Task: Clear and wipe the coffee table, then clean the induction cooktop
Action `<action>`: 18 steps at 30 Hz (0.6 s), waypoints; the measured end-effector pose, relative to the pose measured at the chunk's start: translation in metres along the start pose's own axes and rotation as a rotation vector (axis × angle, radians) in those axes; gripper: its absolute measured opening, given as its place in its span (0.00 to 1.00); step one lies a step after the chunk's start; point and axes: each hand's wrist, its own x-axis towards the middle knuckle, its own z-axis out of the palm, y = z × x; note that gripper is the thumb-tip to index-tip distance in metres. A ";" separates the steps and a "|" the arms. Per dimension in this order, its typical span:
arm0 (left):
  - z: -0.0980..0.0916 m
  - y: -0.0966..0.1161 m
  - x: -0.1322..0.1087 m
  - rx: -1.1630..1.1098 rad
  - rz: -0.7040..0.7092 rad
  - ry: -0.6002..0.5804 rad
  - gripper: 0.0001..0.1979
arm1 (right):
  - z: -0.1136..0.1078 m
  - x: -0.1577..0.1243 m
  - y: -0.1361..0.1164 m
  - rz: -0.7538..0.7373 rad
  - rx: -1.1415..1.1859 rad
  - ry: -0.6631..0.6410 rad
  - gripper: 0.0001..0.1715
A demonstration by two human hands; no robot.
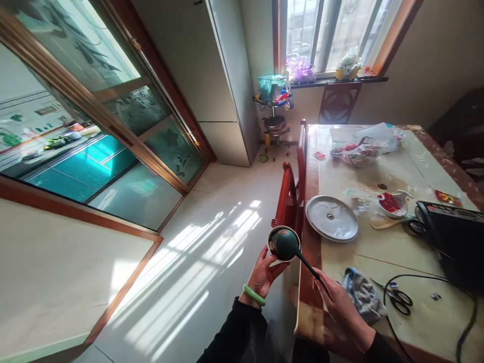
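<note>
My left hand holds a small round bowl with a pale rim, its opening tilted toward me. A jade bangle circles that wrist. The rounded head of a dark green long-handled ladle sits against the bowl's opening and hides most of its inside. My right hand grips the thin end of the ladle's handle at the table's near edge. Close to that hand lie a crumpled grey cloth and a pair of black-handled scissors.
The table holds a round metal lid, a white dish with red contents, a plastic bag, and a black appliance with a black cable. A red wooden chair stands at the table's side, over a tiled floor.
</note>
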 end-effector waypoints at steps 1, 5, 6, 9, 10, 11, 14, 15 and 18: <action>-0.024 0.022 -0.010 -0.020 0.027 0.026 0.35 | 0.024 0.011 -0.020 -0.024 0.004 -0.039 0.27; -0.124 0.115 -0.050 -0.099 0.146 0.120 0.36 | 0.131 0.059 -0.103 -0.134 0.006 -0.184 0.27; -0.147 0.139 -0.060 -0.121 0.179 0.147 0.37 | 0.159 0.072 -0.123 -0.160 0.007 -0.217 0.27; -0.212 0.202 -0.083 -0.192 0.273 0.229 0.40 | 0.237 0.113 -0.179 -0.219 0.002 -0.336 0.27; -0.232 0.221 -0.087 -0.216 0.303 0.250 0.41 | 0.261 0.128 -0.195 -0.238 -0.002 -0.382 0.27; -0.251 0.239 -0.089 -0.238 0.334 0.268 0.41 | 0.284 0.144 -0.210 -0.258 -0.006 -0.427 0.27; -0.305 0.288 -0.082 -0.293 0.433 0.303 0.39 | 0.346 0.198 -0.249 -0.324 -0.021 -0.529 0.26; -0.322 0.305 -0.076 -0.306 0.466 0.309 0.38 | 0.366 0.218 -0.261 -0.342 -0.028 -0.557 0.25; -0.372 0.358 -0.050 -0.328 0.545 0.324 0.35 | 0.423 0.285 -0.298 -0.381 -0.043 -0.632 0.23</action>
